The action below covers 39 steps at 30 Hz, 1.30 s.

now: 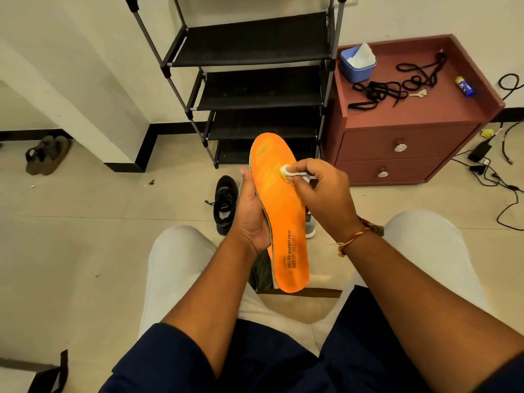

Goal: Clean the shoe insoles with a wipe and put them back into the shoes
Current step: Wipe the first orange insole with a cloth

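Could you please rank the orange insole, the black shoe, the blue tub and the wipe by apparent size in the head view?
1. orange insole, nearest the camera.
2. black shoe and blue tub look alike; the shoe is partly hidden, so they are unranked.
3. wipe, clearly smallest.

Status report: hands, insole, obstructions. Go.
Left hand gripping orange insole by its edge. Right hand pinching wipe against insole's upper half. Black shoe on floor beyond, nothing in the way.

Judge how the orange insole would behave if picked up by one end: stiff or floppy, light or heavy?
Probably light: the left hand alone holds the orange insole by one edge. Likely bendy but not limp: it looks thin, yet runs straight beyond that grip. The right hand presses a wipe on it without visible buckling.
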Each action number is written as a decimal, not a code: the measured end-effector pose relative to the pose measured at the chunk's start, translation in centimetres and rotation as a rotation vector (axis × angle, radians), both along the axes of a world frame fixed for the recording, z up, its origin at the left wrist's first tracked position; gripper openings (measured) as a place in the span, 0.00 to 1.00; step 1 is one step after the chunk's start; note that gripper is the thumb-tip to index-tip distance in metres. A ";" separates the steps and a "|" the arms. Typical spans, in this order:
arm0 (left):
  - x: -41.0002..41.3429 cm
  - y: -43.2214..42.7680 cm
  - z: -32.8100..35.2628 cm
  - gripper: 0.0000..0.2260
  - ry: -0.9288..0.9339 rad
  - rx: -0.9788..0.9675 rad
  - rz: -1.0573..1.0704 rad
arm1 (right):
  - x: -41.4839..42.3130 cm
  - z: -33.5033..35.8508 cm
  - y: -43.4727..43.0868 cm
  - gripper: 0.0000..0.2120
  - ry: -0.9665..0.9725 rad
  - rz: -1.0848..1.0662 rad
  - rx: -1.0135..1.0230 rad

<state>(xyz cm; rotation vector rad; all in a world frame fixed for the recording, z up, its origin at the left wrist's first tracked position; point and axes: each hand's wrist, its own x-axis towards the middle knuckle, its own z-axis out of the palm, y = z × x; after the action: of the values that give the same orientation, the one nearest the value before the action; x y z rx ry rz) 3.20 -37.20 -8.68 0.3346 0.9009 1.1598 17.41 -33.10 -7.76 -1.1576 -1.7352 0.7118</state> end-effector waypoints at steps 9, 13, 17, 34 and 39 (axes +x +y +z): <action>0.3 -0.2 0.5 0.38 -0.072 0.013 0.013 | -1.6 0.5 -1.8 0.08 -0.315 -0.068 0.198; -0.6 0.1 0.3 0.43 -0.126 0.010 0.031 | -3.1 1.1 -3.8 0.06 -0.259 0.104 0.163; -0.2 0.0 0.3 0.43 -0.141 0.020 0.014 | -2.9 1.3 -3.3 0.06 -0.287 0.117 0.194; 0.4 -0.2 0.8 0.40 -0.027 -0.019 0.056 | -3.0 1.6 -3.2 0.05 -0.224 0.115 0.139; 1.1 -0.6 0.8 0.34 0.020 -0.022 -0.004 | -1.9 2.4 -1.2 0.06 -0.237 -0.056 0.221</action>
<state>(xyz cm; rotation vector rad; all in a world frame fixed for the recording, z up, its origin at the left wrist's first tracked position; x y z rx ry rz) 4.33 -37.82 -7.90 0.3300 0.9293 1.1434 15.48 -34.32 -5.34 -1.1673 -1.9149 0.3475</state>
